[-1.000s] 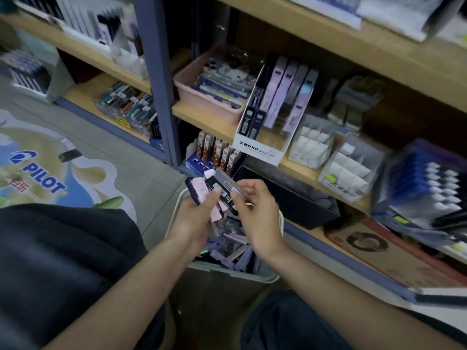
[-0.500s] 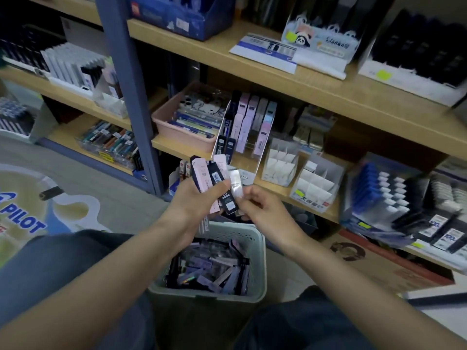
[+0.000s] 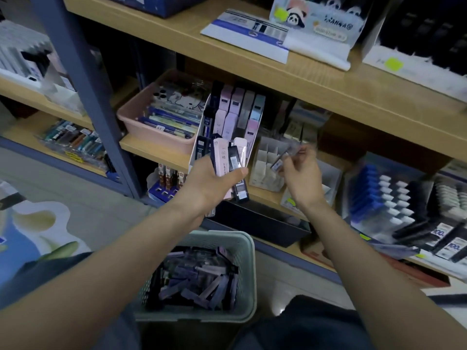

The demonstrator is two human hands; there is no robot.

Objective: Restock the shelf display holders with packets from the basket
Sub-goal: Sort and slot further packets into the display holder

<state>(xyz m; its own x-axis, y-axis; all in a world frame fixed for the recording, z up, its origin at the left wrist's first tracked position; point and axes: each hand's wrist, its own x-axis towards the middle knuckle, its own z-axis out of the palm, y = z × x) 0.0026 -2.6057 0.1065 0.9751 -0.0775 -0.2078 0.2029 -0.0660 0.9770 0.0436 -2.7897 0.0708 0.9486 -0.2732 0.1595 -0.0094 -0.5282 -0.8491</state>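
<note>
Restocking, placing step. The left hand (image 3: 214, 183) grips a fanned bunch of packets (image 3: 227, 157) in front of the middle shelf (image 3: 151, 149). The right hand (image 3: 300, 178) pinches a single packet (image 3: 284, 159), blurred, just above the white divided holder (image 3: 265, 157). The basket (image 3: 249, 263) on the floor below holds many more. Judged next move: lower that packet upright into a free slot, then draw another from the bunch.

left hand (image 3: 213, 184) gripping packets (image 3: 223, 157), right hand (image 3: 302, 181) pinching one packet (image 3: 277, 164)
</note>
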